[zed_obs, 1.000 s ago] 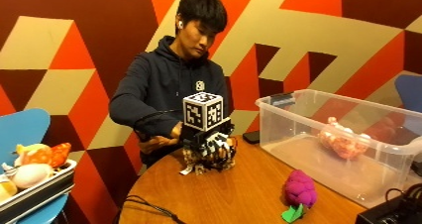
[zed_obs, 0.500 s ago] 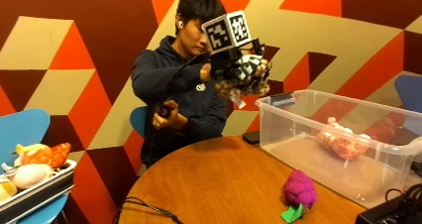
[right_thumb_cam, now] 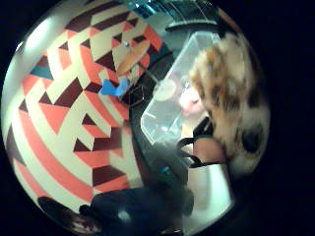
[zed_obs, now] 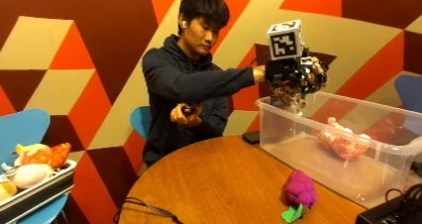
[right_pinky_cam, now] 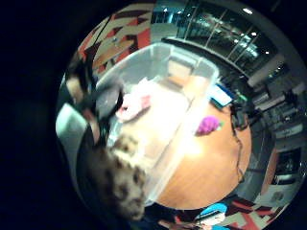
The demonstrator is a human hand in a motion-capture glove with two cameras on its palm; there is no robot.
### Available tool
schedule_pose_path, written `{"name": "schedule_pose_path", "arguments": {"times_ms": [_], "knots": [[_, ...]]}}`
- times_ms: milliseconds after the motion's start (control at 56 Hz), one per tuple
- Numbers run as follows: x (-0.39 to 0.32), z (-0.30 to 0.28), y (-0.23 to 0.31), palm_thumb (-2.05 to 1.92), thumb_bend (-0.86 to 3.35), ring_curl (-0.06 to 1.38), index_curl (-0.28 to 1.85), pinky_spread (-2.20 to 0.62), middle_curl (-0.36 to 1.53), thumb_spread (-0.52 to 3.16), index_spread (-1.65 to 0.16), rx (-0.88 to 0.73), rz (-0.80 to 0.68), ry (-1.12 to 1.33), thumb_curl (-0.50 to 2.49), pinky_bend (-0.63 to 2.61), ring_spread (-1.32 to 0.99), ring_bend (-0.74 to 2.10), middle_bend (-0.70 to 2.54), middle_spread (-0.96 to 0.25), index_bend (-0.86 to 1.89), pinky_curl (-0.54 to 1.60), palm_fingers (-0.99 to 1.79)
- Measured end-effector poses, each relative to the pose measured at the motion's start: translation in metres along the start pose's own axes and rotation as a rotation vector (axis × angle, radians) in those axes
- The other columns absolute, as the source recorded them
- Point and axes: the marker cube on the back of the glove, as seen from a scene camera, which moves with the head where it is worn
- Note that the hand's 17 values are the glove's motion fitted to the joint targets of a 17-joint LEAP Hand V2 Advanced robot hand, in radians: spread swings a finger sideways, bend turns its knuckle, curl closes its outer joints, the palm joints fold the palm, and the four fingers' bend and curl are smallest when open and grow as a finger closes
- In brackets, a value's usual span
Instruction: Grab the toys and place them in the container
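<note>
**Spotted toy held over the clear box**

A person sat behind a round wooden table (zed_obs: 217,179) in the middle of the outside view. The right hand (zed_obs: 300,75), in its black glove, was stretched out to the upper right of the frame. Its fingers were curled round a fuzzy spotted toy (zed_obs: 290,96), brown and cream with dark spots. The toy hung down from the hand, just above the near corner of the clear plastic container (zed_obs: 290,130). It was not inside yet.

The container stood on the right side of the table. A pink toy (zed_obs: 340,140) lay on its floor, toward the right of the frame. In the little finger side palm view the spotted toy (right_pinky_cam: 120,184) was close to the palm, with the open container (right_pinky_cam: 192,103) below it and the pink toy (right_pinky_cam: 134,105) inside.

A purple toy (zed_obs: 300,188) with a green leaf lay on the table at the lower right, just beside the front wall of the container. It was outside the box.

The other hand (zed_obs: 183,114) was bare and held up near the chest. At the lower left of the frame a tray (zed_obs: 39,192) held more toys (zed_obs: 33,164), orange, yellow and white.
</note>
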Motion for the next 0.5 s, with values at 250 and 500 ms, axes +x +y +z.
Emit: {"name": "schedule_pose_path", "arguments": {"times_ms": [250, 500], "knots": [[0.025, 0.009, -0.007, 0.16, -0.04, 0.4, 0.15, -0.16, 0.7, 1.06, -0.27, -0.07, 0.075, -0.149, 0.73, 1.15, -0.19, 0.95, 0.31, -0.12, 0.26, 0.46, -0.06], [0.17, -0.016, 0.023, 0.19, 0.04, 0.32, 0.25, -0.04, 0.66, 1.32, -0.25, -0.16, 0.113, -0.156, 0.57, 0.97, -0.14, 0.78, 0.36, -0.07, 0.27, 0.37, -0.04]]}}
